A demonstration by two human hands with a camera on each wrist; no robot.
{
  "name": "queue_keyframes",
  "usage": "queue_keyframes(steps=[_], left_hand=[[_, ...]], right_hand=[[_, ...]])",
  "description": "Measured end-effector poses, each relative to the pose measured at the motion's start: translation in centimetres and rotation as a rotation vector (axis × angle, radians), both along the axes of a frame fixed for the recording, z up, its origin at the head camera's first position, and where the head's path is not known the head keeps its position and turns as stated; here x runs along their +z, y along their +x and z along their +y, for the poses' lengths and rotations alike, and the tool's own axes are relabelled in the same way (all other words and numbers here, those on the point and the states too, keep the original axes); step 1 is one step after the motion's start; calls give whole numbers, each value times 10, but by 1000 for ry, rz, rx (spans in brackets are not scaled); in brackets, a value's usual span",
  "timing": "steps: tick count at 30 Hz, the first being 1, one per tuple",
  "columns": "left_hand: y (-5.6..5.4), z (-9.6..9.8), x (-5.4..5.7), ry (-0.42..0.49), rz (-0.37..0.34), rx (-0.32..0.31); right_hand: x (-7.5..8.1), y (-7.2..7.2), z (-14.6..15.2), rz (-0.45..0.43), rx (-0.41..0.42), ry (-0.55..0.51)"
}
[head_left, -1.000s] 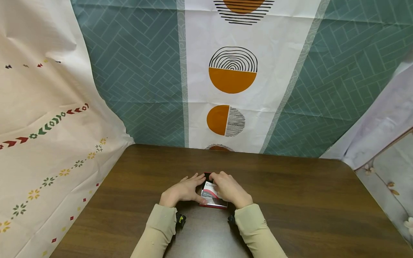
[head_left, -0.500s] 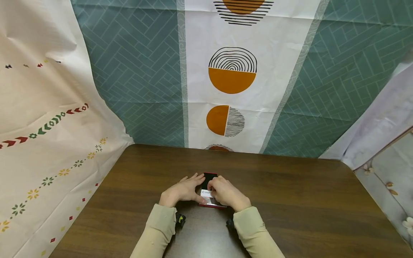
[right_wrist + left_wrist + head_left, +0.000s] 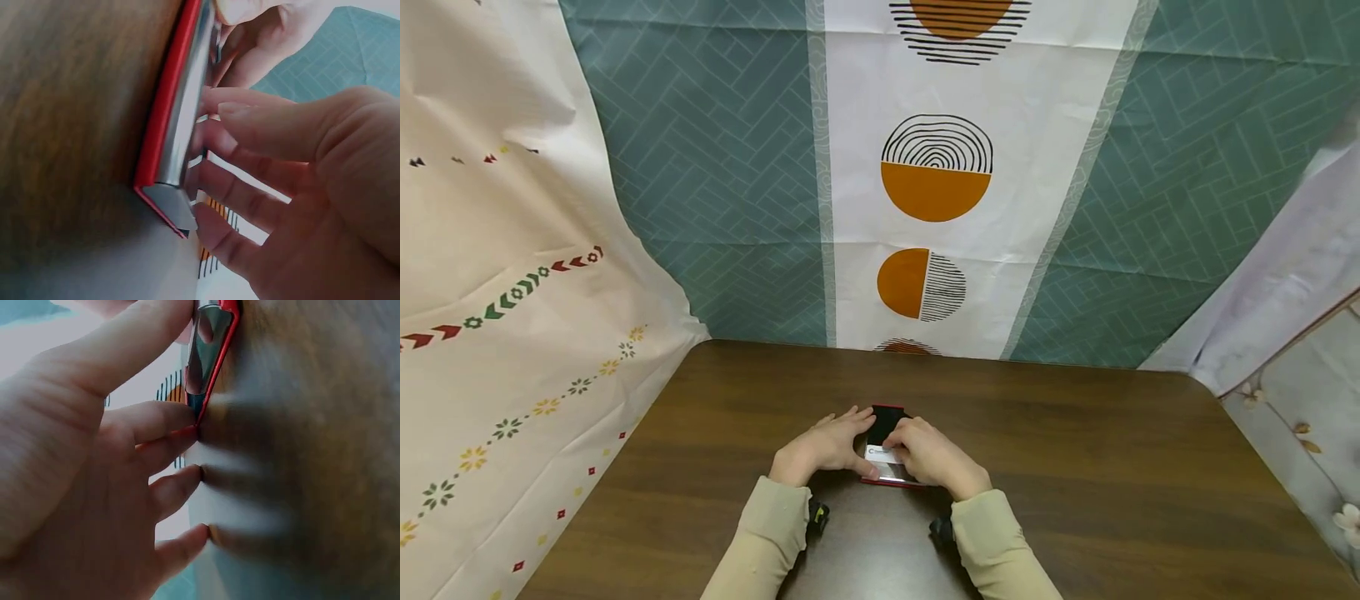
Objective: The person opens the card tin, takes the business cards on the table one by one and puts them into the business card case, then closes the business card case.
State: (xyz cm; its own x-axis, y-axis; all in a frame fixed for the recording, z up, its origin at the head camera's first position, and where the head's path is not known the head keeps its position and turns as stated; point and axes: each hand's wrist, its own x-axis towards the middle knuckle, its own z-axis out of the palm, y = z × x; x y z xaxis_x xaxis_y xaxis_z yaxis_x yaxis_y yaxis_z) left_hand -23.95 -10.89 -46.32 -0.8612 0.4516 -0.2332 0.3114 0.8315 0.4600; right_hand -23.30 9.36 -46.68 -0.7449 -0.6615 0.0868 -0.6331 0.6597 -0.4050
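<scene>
A small red-edged card case (image 3: 887,419), black inside with a shiny metal part, lies unfolded on the table between both hands. A white business card (image 3: 880,454) sits in its near half, mostly hidden by my right hand. My left hand (image 3: 822,443) rests along the case's left side, fingers spread and fairly straight, its thumb pressing the near left corner. My right hand (image 3: 934,454) bends over the case from the right, thumb and forefinger pinching the card. In the right wrist view, the case's red edge (image 3: 164,119) and metal rim stand beside those fingers.
The dark wooden table (image 3: 1075,450) extends to both sides of the hands. A green and white patterned cloth (image 3: 752,183) hangs behind it. Light cloths hang at the left (image 3: 512,275) and right (image 3: 1285,242).
My right hand has drawn the card toward the near edge of the case, so more black lining shows and the card's pink band is hidden. My left hand stays in place.
</scene>
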Motion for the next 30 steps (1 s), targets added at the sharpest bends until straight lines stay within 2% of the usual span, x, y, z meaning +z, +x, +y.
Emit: queue_keyframes(steps=[5,9,13,17,22,26,30], left_hand=[[-2,5,8,-96,64,2],[-6,10,12,-184,108,-34],[-12,15,15,-250,111,-87],[-18,18,21,-298,77,-104],[-22,19,21,-319,48,-118],[-21,20,21,-292,41,-112],[-18,19,20,-268,61,-90]], right_hand=[[4,4,4,-18,-27,-47],[7,6,12,-33,-87,-80],[9,8,20,-101,-153,-81],[9,11,26,-167,-203,-67],[6,13,29,-211,-249,-37],[5,13,30,-244,-295,-38],[4,12,31,-272,-343,-66]])
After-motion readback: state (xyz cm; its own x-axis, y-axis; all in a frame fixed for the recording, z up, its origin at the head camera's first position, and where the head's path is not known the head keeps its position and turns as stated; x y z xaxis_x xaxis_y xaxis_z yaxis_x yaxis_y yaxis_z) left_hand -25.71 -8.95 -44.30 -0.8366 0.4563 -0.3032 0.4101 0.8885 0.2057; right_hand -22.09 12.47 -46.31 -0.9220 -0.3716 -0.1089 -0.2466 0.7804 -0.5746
